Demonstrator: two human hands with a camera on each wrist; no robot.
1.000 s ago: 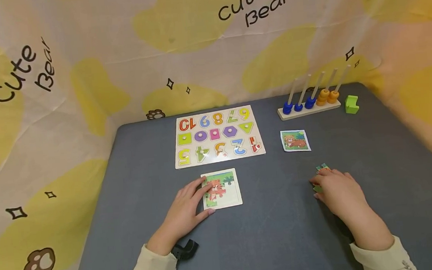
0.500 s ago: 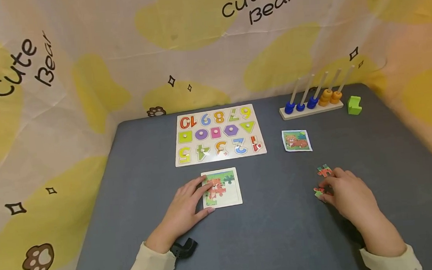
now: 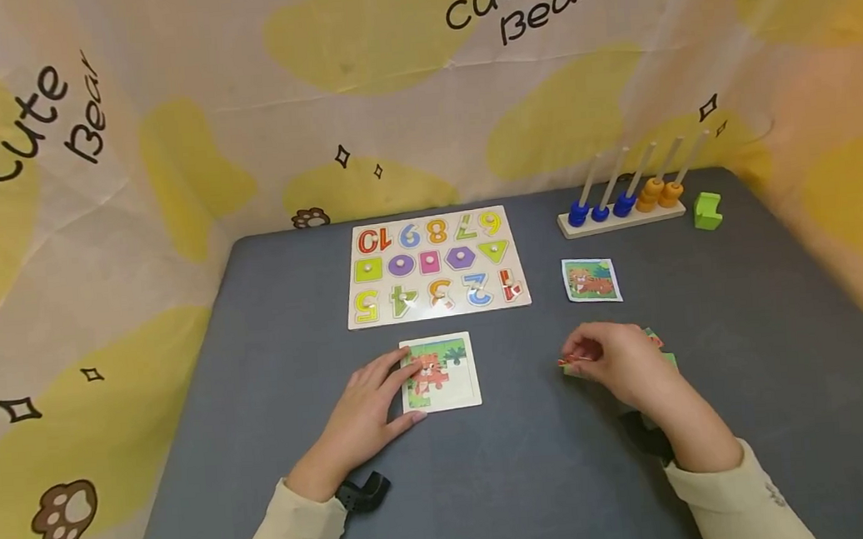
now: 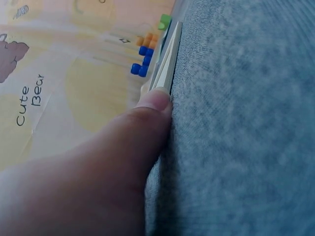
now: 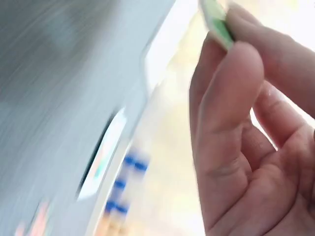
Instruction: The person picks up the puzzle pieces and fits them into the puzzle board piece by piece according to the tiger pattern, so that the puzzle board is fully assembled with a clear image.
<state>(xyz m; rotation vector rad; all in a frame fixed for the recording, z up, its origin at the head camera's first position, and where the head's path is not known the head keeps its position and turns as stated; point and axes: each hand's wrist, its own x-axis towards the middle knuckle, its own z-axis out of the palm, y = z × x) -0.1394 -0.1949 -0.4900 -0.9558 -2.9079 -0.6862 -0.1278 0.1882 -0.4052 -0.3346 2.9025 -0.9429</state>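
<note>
My left hand [image 3: 362,408] rests on the left side of a small square jigsaw tray [image 3: 466,391], fingertips on its top and thumb by the near edge. In the left wrist view the thumb [image 4: 155,101] presses against the thin edge of the tray [image 4: 170,69]. Part of an orange animal picture fills the tray's left and top; the lower right shows bare base. To the right, my right hand [image 3: 626,360] pinches a jigsaw piece [image 3: 574,367] between thumb and fingertips, its green edge [image 5: 220,24] visible in the right wrist view. Other loose pieces [image 3: 654,337] lie partly hidden behind this hand.
Behind the tray lies a wooden number-and-shape board [image 3: 437,273]. A square tiger picture card [image 3: 592,281] sits beyond my right hand. At the back right stand a peg rack [image 3: 623,221] with blue and orange beads and a green block [image 3: 707,211]. A printed cloth hangs behind.
My right hand has lifted a jigsaw piece from the loose pieces on the right and moved left with it toward the tray. My left hand stays at the tray.
</note>
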